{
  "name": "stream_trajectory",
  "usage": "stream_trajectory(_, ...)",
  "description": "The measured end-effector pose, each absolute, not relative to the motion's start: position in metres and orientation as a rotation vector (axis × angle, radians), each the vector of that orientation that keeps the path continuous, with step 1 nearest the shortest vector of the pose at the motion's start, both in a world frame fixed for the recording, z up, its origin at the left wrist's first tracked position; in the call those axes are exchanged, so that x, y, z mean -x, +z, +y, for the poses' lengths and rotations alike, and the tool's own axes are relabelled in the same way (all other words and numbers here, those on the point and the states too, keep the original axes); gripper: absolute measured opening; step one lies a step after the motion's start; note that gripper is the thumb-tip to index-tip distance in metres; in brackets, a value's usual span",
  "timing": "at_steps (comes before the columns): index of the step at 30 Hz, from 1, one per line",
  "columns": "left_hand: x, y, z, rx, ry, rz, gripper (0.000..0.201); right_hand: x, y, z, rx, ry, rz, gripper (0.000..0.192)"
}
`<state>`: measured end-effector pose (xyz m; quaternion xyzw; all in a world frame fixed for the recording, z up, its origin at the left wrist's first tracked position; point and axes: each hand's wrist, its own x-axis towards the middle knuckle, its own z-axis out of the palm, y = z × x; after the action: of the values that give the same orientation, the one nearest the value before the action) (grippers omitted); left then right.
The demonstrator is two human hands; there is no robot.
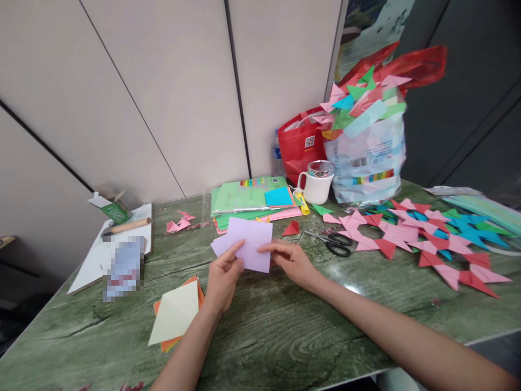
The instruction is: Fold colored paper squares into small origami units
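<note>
Light purple paper squares [252, 239] are held up above the middle of the table, one overlapping another that sticks out at the left. My left hand [226, 271] pinches them at the lower left, thumb in front. At the right edge, my right hand [291, 260] has its fingers closed on the front sheet. Left of my left forearm lies a loose stack of paper squares [175, 312], pale yellow on top with orange beneath. Beyond the held sheets sits a red folded paper piece [291, 228], near black-handled scissors [337, 244].
Folded paper stars [391, 233] spread across the right. Behind stand a white mug [318, 184], a red bag [301, 146] and a plastic bag [366, 163] heaped with folded pieces. Paper packs [248, 198] lie at the back; a hammer [126, 228] rests on a white board [89, 266] at left.
</note>
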<state>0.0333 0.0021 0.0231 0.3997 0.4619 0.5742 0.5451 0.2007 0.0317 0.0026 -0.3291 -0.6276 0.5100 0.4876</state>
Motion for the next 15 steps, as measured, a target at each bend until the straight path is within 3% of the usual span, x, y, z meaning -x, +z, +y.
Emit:
stream_trajectory(8,-0.0347,0.0256,0.0016,-0.957,1.35,1.073,0.042,-0.2049,0.0061,0.0319,0.763,1.218,-1.66,0.016)
stream_trajectory(15,-0.0327,0.0215,0.0017,-1.125,1.312,1.121,0.041,-0.2038,0.0069,0.0321,0.829,1.185,-1.614,0.017)
